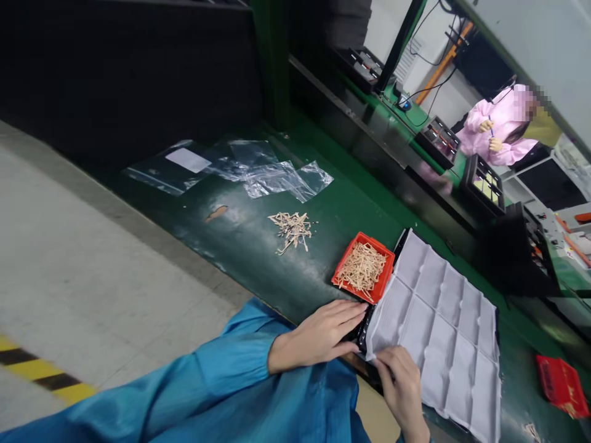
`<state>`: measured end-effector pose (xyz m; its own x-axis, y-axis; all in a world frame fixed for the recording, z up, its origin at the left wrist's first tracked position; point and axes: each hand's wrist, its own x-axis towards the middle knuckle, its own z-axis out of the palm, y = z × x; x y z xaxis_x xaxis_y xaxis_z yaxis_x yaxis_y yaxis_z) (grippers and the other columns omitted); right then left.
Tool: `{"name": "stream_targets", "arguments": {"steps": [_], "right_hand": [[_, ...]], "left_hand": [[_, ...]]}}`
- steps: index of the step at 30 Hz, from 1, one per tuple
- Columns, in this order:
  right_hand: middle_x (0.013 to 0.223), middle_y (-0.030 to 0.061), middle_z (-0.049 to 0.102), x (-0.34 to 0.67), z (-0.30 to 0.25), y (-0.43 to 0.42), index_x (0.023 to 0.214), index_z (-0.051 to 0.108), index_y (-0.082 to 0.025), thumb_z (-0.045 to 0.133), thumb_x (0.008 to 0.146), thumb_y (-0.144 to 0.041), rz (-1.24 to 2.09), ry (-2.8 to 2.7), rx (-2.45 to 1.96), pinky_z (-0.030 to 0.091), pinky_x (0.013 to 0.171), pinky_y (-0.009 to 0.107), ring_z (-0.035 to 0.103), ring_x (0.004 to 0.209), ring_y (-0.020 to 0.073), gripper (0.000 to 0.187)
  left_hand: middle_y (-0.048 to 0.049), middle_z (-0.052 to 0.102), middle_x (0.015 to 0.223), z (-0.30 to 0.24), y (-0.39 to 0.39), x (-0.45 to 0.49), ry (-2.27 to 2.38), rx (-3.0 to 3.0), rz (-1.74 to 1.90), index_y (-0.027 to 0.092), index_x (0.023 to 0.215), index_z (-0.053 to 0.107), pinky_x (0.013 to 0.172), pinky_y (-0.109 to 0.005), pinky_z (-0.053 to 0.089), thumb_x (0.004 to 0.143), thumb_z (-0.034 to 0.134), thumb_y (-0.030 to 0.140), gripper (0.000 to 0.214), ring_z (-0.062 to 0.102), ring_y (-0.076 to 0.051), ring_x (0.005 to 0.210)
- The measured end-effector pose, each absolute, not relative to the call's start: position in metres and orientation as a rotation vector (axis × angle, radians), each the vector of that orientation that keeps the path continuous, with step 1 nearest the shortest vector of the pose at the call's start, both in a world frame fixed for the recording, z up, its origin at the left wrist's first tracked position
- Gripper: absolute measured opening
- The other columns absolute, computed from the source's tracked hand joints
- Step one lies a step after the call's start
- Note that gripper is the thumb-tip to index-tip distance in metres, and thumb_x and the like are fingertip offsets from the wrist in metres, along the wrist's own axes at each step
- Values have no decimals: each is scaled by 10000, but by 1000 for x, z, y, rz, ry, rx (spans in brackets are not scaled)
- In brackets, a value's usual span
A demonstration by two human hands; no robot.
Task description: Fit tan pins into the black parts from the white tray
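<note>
A white sheet (431, 326), moulded into rows of rectangular sections, lies over a black tray (364, 332) at the table's near edge. Pinched between the fingertips of my right hand (401, 381) is the sheet's near left corner. My left hand (323, 332) rests with fingers stretched out against the tray's left end, just below a red bin (341, 271). That bin holds a heap of thin, pale strip-like pieces (363, 268) and touches the tray's left side. Further left, a loose pile of similar pieces (293, 231), some with dark ends, lies on the green table (240, 246).
Clear plastic bags (277, 178) lie toward the back left, one beside a white label (188, 160). A second red bin (561, 384) stands at the far right. Across the bench, a person in pink (498, 126) sits near several black trays (482, 181).
</note>
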<state>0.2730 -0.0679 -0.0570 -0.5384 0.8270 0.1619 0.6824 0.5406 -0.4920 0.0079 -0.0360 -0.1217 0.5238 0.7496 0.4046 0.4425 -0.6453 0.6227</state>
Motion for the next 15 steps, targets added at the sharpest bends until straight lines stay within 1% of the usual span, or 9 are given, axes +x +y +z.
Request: {"name": "stream_targets", "arguments": {"steps": [4,10,13,15], "right_hand": [[838,14,720,273,-57,-65,964,684,-239,607,1006,-149,598,-2365,-1266,545,692,271,691,751,158,126],[818,17,703,270,-55,-63,918,664,-232,609,1005,-168,632,-2319,-1286,541,685,265,679,744,158,121],[820,23,694,271,-53,-64,920,646,-228,584,1009,-158,630,-2303,-1285,542,678,270,674,746,161,129],[816,22,691,273,-52,-64,921,639,-228,579,1007,-151,624,-2299,-1290,543,671,273,672,740,163,130]], "left_hand": [[-211,585,1534,-124,-36,9,956,2336,972,77,1470,575,1143,-519,493,1032,601,499,609,638,-366,1338],[-193,629,1495,-124,-37,8,931,2355,1034,99,1347,673,1164,-498,473,1061,560,459,473,657,-332,1319],[-176,630,1498,-122,-39,6,916,2356,1052,125,1267,714,1112,-461,511,1071,542,425,397,680,-317,1287],[-163,668,1458,-121,-41,5,915,2343,1059,143,1288,702,1072,-431,532,1076,531,394,370,694,-302,1270]]}}
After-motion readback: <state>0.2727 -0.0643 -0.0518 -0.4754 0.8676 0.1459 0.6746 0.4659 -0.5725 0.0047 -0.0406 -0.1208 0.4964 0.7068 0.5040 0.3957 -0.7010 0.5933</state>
